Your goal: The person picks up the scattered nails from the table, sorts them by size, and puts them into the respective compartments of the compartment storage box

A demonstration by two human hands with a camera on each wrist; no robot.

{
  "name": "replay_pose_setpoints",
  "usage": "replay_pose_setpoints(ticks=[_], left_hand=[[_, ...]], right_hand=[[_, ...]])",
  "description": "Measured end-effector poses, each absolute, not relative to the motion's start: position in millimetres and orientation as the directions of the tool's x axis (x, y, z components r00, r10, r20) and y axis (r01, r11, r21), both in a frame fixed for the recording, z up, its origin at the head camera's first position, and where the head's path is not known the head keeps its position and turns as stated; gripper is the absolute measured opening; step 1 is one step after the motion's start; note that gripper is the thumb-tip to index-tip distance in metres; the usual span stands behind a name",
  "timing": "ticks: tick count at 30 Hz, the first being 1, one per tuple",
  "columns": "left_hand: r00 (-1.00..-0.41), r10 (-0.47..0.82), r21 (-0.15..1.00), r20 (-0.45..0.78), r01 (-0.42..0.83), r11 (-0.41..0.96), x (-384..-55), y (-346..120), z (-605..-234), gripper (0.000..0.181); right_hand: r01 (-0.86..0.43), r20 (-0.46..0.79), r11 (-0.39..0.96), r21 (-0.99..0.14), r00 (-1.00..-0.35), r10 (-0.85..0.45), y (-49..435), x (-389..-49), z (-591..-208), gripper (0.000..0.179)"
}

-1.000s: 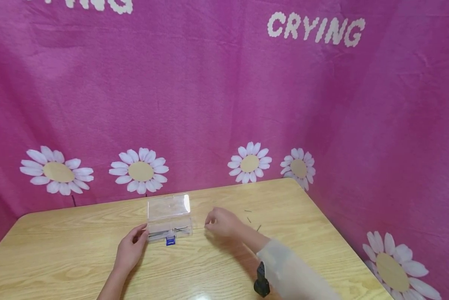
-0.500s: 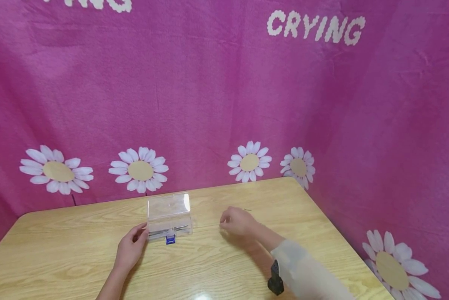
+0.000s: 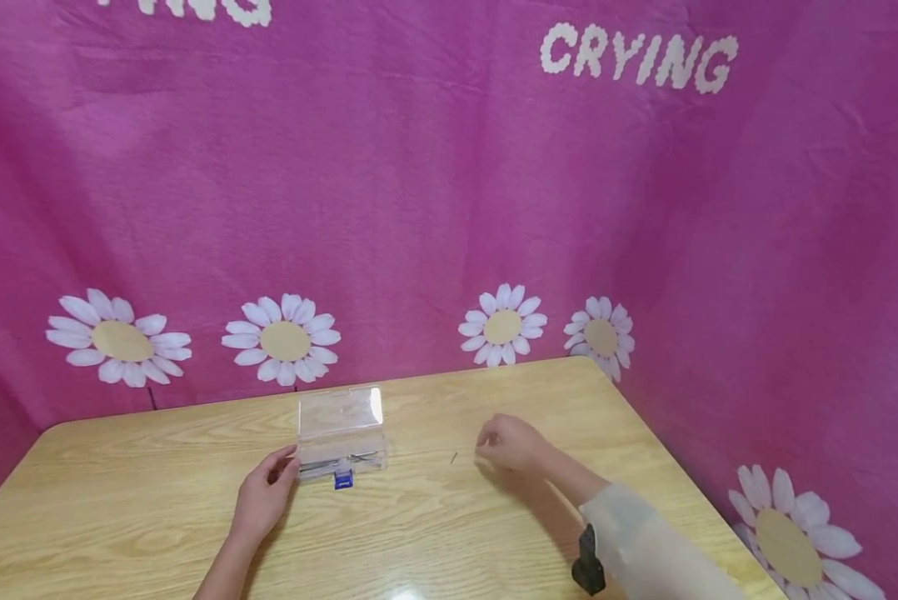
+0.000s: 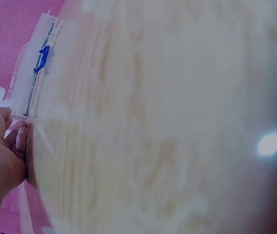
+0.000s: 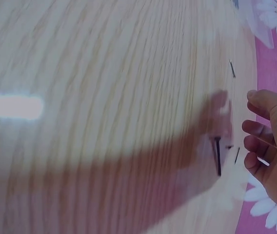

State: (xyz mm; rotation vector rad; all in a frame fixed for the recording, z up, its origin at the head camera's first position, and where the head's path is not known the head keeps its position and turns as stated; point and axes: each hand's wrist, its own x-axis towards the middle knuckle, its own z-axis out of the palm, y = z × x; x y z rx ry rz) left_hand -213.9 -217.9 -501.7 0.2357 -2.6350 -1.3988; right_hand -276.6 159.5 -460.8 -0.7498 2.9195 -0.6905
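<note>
A hinged clear plastic box [image 3: 341, 445] with a blue latch [image 3: 343, 479] lies with its lid up, and several metal nails show inside. At its left end my left hand [image 3: 264, 493] grips the box's edge with thumb and fingers, also seen on the box [image 4: 17, 100] in the left wrist view. My right hand [image 3: 514, 442] is over the table to the right, fingers loosely bent and nothing between them. One small nail [image 3: 453, 457] lies left of that hand. In the right wrist view a dark nail [image 5: 218, 156] and a thinner nail [image 5: 237, 155] lie near the fingers.
The wooden table [image 3: 389, 533] is bounded at the back and right by a pink cloth [image 3: 389, 208] with daisies. A black wrist camera [image 3: 588, 562] is on the right forearm by the pale sleeve [image 3: 651, 542].
My right hand has moved right, away from the box, and now covers the spot where nails lay. A nail shows left of it where the hand was. My left hand stays at the box.
</note>
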Motion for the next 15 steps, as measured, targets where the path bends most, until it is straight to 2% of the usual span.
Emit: replay_pose_setpoints(ticks=[15], left_hand=[[-0.977, -0.203, 0.83, 0.058, -0.066, 0.554, -212.1, -217.3, -500.8, 0.041]], right_hand=[[-0.359, 0.03, 0.806, -0.471, -0.92, -0.392, 202.6, -272.0, -465.6, 0.008]])
